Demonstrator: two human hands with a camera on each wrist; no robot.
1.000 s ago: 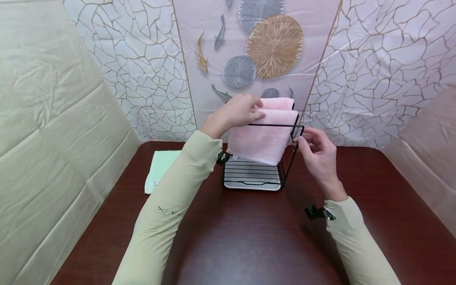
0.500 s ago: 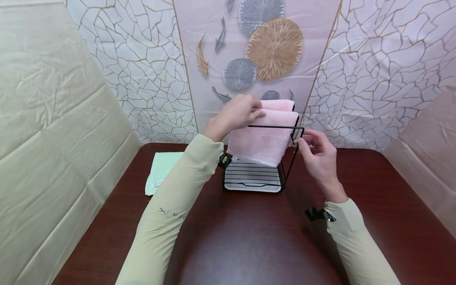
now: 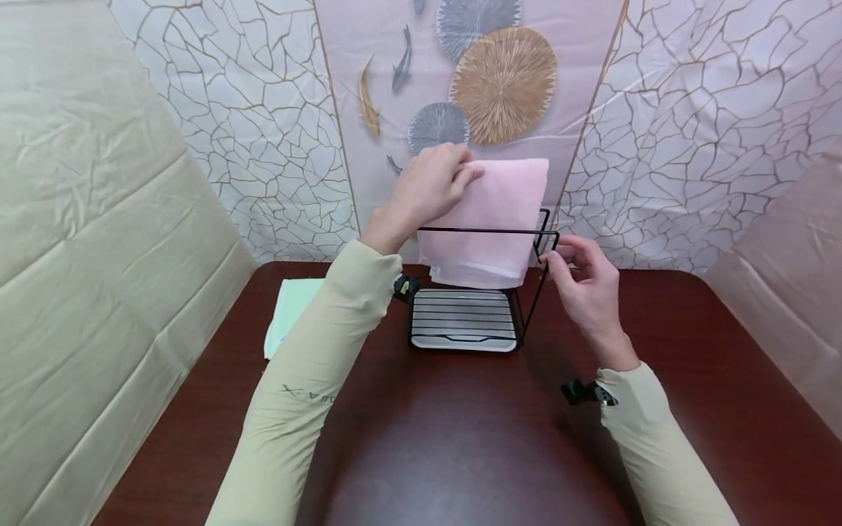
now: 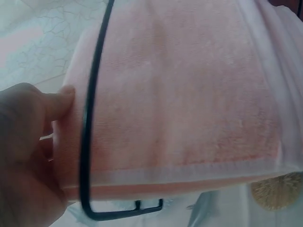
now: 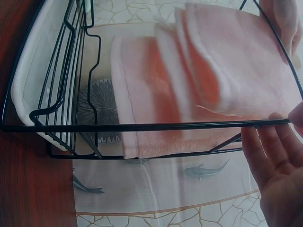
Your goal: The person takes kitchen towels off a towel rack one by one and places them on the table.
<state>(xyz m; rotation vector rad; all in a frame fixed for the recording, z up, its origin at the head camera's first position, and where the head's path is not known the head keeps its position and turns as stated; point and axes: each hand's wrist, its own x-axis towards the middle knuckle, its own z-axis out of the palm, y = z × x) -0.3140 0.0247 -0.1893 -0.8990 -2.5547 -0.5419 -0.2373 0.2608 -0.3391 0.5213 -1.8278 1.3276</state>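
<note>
In the head view a folded pink towel [image 3: 500, 201] hangs from my left hand [image 3: 427, 183], its thumb and fingers pinching the top left edge. It stands above the upper bars of a black wire rack [image 3: 493, 231], behind the front bar. The right wrist view shows the towel's loose folds [image 5: 210, 66] inside the frame, with another pink layer [image 5: 132, 85] farther back. My right hand [image 3: 588, 285] pinches the rack's right upright near its top corner. In the left wrist view, the left thumb lies on the pink cloth [image 4: 180, 94] beside the black bar [image 4: 87, 109].
A white tray [image 3: 463, 346] sits under the rack's wire shelf. Left of it a mint green towel [image 3: 288, 310] lies on the dark red-brown table [image 3: 447, 438], partly covered by my left sleeve. A patterned cloth backdrop [image 3: 691, 131] rises behind the table.
My left hand has risen, pulling the pink towel upward so its top stands well above the rack and more of the shelf shows. My right hand keeps its hold on the rack.
</note>
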